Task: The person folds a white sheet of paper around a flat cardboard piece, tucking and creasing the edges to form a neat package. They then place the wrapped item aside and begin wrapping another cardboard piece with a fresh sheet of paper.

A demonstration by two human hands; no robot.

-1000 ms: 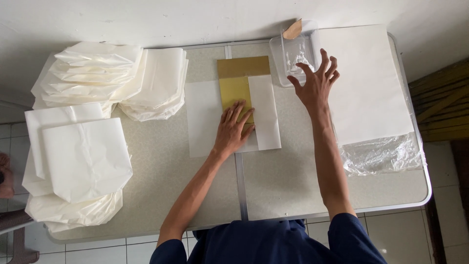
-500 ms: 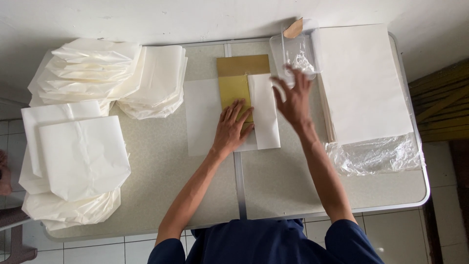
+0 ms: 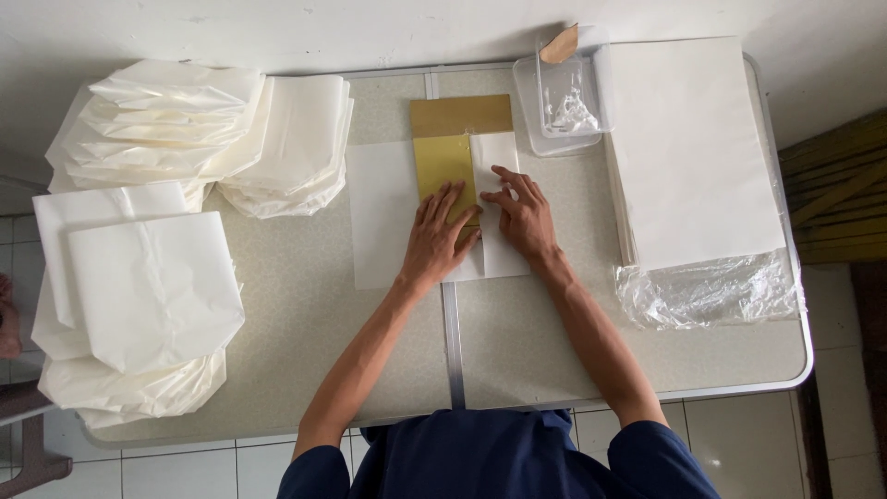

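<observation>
White paper sheet, folded round a gold board whose long axis runs away from me, lies under my 2 flat, spread hands, left hand on the board, right hand pressing the right flap, on the speckled table, beyond it the clear tub.

The right hand, a second ago spread over the clear tray at the far edge, now lies flat on the white sheet, just beside the left hand on the card.
</observation>
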